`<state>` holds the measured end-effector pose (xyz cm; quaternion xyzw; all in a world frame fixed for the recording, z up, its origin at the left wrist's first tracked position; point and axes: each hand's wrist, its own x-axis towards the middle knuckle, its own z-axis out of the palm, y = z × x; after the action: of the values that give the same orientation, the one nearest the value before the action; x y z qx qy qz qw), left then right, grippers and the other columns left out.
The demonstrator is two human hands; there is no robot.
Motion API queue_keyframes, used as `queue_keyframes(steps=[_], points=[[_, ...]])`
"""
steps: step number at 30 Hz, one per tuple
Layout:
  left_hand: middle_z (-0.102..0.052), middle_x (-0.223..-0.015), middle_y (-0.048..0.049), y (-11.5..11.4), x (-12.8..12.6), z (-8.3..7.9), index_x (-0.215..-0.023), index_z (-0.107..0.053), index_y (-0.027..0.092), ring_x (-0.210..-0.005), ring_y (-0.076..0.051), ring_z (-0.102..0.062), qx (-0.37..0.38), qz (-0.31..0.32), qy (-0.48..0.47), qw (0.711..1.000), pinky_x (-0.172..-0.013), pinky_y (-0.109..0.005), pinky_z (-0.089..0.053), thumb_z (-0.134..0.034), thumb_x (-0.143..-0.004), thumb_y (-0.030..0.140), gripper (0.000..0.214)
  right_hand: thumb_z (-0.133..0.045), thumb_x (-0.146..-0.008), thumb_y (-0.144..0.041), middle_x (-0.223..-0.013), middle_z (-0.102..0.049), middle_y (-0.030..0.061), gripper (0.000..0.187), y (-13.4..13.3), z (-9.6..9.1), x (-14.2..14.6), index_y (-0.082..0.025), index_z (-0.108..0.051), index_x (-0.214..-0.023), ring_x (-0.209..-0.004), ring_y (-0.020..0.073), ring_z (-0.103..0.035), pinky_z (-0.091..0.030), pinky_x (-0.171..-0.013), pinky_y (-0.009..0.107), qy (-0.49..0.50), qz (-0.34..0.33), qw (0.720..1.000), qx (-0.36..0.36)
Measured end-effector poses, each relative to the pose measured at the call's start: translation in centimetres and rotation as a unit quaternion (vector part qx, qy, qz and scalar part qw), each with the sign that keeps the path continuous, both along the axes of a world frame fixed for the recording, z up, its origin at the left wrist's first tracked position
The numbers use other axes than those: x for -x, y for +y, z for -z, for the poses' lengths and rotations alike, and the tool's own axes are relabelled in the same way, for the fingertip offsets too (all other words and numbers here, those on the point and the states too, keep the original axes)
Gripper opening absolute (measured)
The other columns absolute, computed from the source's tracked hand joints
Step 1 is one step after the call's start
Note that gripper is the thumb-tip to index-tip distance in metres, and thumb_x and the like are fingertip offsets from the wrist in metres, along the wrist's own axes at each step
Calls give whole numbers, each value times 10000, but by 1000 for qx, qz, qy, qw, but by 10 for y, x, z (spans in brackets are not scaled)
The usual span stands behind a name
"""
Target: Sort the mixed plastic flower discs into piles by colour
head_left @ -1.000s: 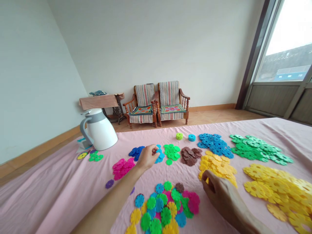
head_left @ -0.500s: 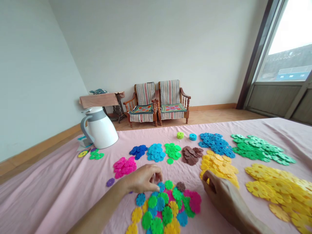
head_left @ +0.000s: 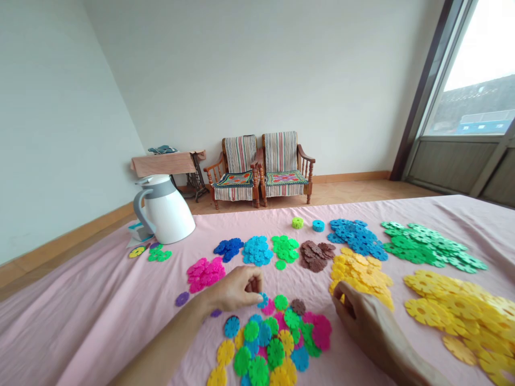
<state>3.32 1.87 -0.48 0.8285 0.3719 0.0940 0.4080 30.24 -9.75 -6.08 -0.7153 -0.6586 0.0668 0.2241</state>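
Observation:
My left hand (head_left: 237,289) hovers over the far edge of a mixed heap of coloured flower-shaped discs (head_left: 277,343), fingers pinched on a light blue disc (head_left: 263,299). My right hand (head_left: 364,319) rests on the pink cloth (head_left: 100,321) just right of that heap, fingers curled against the near edge of a yellow pile (head_left: 362,273); whether it holds anything is hidden. Beyond lie sorted piles: pink (head_left: 205,273), dark blue (head_left: 228,249), light blue (head_left: 256,250), green (head_left: 284,249) and brown (head_left: 317,255).
A white jug (head_left: 164,210) stands at the far left beside a few green and yellow discs (head_left: 153,253). Larger blue (head_left: 356,237), green (head_left: 430,244) and yellow (head_left: 462,313) piles lie right. Two chairs (head_left: 259,169) stand by the wall.
My left hand came back from the light blue pile to the mixed heap, then lifted slightly with a light blue disc pinched. My right hand has barely moved.

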Motion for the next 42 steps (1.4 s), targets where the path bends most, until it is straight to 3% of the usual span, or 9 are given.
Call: queue_keyframes(steps=[3, 7, 9, 11, 15, 20, 25, 34, 42], points=[[-517, -620, 43, 11, -1, 6, -730, -523, 159, -563, -98, -486, -37, -96, -51, 993, -521, -200, -375, -581, -661, 191, 96, -337, -880, -292, -583, -570, -27, 207, 1, 1, 0, -223, -482, -750, -526, 136, -523, -293, -507, 235, 2, -3, 1000, 7], [-547, -697, 17, 25, -1, 11, -773, -516, 158, -581, -103, -529, -115, -233, -128, 957, -573, -221, -427, -541, -695, 205, 94, -331, -882, -289, -588, -569, -25, 207, 1, -1, 1, -219, -481, -759, -532, 137, -525, -294, -512, 236, 13, -8, 1000, 13], [-583, -801, -12, 27, 2, 10, -831, -540, 152, -620, -107, -550, -155, -261, -122, 945, -611, -233, -443, -540, -704, 211, 140, -332, -880, -285, -587, -570, -23, 206, 1, -1, 1, -218, -482, -755, -530, 136, -523, -294, -510, 235, 16, -9, 1000, 10], [-601, -844, -26, 24, 5, 6, -862, -562, 149, -648, -117, -557, -163, -235, -81, 955, -617, -233, -440, -538, -705, 208, 170, -339, -874, -277, -584, -571, -23, 201, 1, -1, 1, -217, -482, -747, -521, 132, -518, -293, -506, 233, 17, -7, 1000, 6], [-587, -714, 3, 4, 15, -7, -770, -586, 159, -636, -130, -537, -118, -90, 33, 988, -571, -217, -393, -519, -708, 190, 97, -356, -861, -269, -587, -585, -19, 190, -1, 0, 0, -217, -498, -746, -516, 132, -517, -293, -503, 230, 18, -7, 1000, 0], [-564, -741, 32, -21, 31, -24, -756, -578, 192, -663, -129, -507, -86, 29, 155, 984, -554, -202, -338, -599, -604, 150, 159, -363, -852, -264, -594, -588, -16, 183, -1, 2, 1, -217, -507, -749, -529, 139, -523, -293, -507, 233, 18, -12, 1000, 2], [-552, -748, 38, -30, 37, -31, -731, -544, 199, -695, -137, -496, -84, 37, 193, 977, -545, -201, -318, -646, -562, 141, 206, -363, -847, -266, -588, -577, -15, 184, 0, 4, 1, -213, -508, -748, -520, 135, -504, -296, -506, 228, 18, -14, 1000, 1], [-573, -733, 21, -30, 35, -22, -673, -536, 191, -701, -135, -513, -99, 24, 156, 982, -584, -209, -343, -516, -638, 110, 91, -377, -835, -261, -570, -570, -22, 179, -1, 0, 2, -212, -515, -733, -512, 131, -507, -287, -500, 222, 19, -13, 1000, -6], [-537, -783, 31, -39, 38, -27, -747, -517, 205, -687, -137, -489, -96, 13, 184, 978, -540, -206, -310, -670, -579, 205, 227, -369, -841, -267, -589, -588, -19, 184, 0, 3, 0, -215, -518, -748, -522, 131, -519, -304, -507, 222, 15, -18, 1000, -4]])
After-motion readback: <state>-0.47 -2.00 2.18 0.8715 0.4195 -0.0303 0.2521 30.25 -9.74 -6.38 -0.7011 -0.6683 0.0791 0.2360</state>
